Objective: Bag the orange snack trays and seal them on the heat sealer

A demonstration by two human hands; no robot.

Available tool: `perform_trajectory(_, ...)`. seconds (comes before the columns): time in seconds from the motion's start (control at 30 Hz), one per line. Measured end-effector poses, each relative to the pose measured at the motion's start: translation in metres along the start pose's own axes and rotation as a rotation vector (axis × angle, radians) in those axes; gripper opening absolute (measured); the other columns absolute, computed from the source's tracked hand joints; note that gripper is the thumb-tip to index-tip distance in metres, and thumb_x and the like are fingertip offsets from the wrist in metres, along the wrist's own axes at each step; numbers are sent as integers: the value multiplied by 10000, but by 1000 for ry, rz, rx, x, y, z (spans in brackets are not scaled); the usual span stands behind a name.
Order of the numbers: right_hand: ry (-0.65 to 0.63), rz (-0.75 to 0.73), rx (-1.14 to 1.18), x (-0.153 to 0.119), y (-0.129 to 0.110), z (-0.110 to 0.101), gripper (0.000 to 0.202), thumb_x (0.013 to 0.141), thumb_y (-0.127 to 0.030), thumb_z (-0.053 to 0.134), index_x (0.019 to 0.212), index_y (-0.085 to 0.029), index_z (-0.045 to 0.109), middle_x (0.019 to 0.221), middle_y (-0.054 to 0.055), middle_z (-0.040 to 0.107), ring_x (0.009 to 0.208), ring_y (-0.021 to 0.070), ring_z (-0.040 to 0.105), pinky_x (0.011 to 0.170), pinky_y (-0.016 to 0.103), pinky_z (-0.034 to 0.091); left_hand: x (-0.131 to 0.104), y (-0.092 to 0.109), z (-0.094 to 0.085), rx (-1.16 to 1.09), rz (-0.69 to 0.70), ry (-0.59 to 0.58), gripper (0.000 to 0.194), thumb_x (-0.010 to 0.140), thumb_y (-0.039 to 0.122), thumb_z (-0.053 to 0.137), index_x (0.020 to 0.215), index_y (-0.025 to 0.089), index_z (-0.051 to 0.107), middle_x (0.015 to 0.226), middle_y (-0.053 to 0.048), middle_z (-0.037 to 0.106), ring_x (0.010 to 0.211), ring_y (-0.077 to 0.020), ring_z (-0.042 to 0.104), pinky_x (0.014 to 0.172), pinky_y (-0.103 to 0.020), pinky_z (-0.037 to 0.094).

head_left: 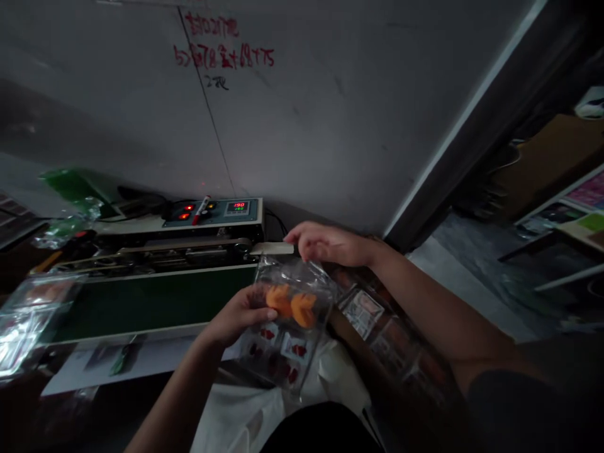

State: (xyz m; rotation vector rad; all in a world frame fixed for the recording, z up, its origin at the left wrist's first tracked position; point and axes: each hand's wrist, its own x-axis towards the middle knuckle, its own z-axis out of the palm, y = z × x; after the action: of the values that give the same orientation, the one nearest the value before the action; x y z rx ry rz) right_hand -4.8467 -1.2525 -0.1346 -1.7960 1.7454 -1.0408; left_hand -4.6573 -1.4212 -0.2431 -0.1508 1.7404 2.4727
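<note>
My left hand [245,314] grips the left side of a clear plastic bag [321,308], thumb in front. Two orange, segmented-looking pieces [302,309] show in its upper part. Below them are small dark red pieces in what look like clear compartments. The bag hangs tilted in front of a band sealing machine [212,214], its upper edge close to the machine's pale metal strip [272,248]. At that upper edge is my right hand [328,244], fingers curled together; whether they pinch the film cannot be made out.
A green conveyor belt [155,302] runs left from the bag, with shiny clear packs [28,321] at its far end. A red-and-white marker [201,209] lies on the control panel. More clear packs [365,311] fill a box under my right arm. The wall [306,126] rises behind.
</note>
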Motion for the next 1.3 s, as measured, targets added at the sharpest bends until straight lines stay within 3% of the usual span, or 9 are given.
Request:
perform_trajectory(0.1, -343, 131, 5, -7, 3, -6, 210, 823, -392, 690, 766, -190, 690, 1320, 81, 574, 1287, 221, 493, 1029, 339, 429, -8, -2, -22, -38, -43, 58, 362, 614, 293, 876, 904, 141, 721, 816, -56, 722, 693, -157, 641, 663, -227, 503)
perform_trajectory(0.2, -405, 202, 57, -9, 7, -6, 176, 689, -334, 806, 680, -203, 687, 1268, 60, 626, 1233, 234, 545, 985, 340, 469, -13, -1, -35, -34, -124, 68, 385, 586, 323, 889, 870, 119, 729, 822, -88, 722, 684, -178, 645, 651, -249, 515)
perform_trajectory(0.27, -242, 224, 168, -10, 16, 3, 207, 704, -359, 787, 641, -201, 669, 1203, 54, 664, 1130, 215, 608, 917, 333, 507, -15, -4, -38, -50, -160, 129, 412, 553, 338, 905, 840, 108, 721, 793, -96, 716, 656, -184, 643, 626, -258, 518)
perform_trajectory(0.4, 602, 352, 441, -18, 50, 50, 308, 766, -517, 697, 784, -211, 668, 1109, 55, 698, 987, 180, 660, 819, 318, 541, -12, -26, -27, -181, -76, 454, 494, 506, 387, 923, 848, 133, 674, 717, -49, 695, 547, -147, 604, 532, -235, 486)
perform_trajectory(0.47, 788, 463, 666, -21, 66, 85, 404, 757, -590, 675, 917, -220, 668, 1058, 58, 710, 936, 190, 678, 757, 317, 559, -6, -38, -19, -239, -22, 580, 504, 519, 398, 917, 865, 141, 657, 754, -45, 705, 579, -145, 621, 557, -231, 491)
perform_trajectory(0.67, 836, 482, 687, -13, 87, 150, 411, 727, -577, 715, 906, -213, 652, 909, 26, 711, 891, 195, 676, 830, 329, 554, 7, -44, -15, -242, 52, 582, 557, 587, 445, 878, 1002, 160, 639, 928, -64, 713, 765, -173, 666, 687, -254, 524)
perform_trajectory(0.93, 950, 216, 345, -10, 90, 160, 630, 872, -417, 640, 1398, -246, 338, 1146, 102, 670, 996, 194, 675, 807, 328, 578, 16, -34, -27, -160, 134, 713, 427, 702, 514, 777, 947, 214, 596, 790, 24, 626, 645, -91, 572, 577, -169, 453)
perform_trajectory(1.1, 928, 130, 40, -17, 97, 158, 224, 930, -334, 549, 1123, -242, 620, 1196, 93, 637, 1174, 207, 592, 965, 367, 527, 24, -26, -35, -249, 42, 718, 462, 565, 448, 870, 835, 179, 610, 764, 13, 628, 646, -102, 597, 595, -189, 479)
perform_trajectory(1.3, 915, 237, -2, -18, 114, 156, 403, 937, -335, 513, 1316, -219, 583, 1274, 121, 610, 1206, 222, 572, 998, 392, 514, 42, -24, -42, -115, 31, 817, 475, 479, 461, 889, 738, 135, 660, 661, -7, 628, 600, -117, 599, 586, -208, 481)
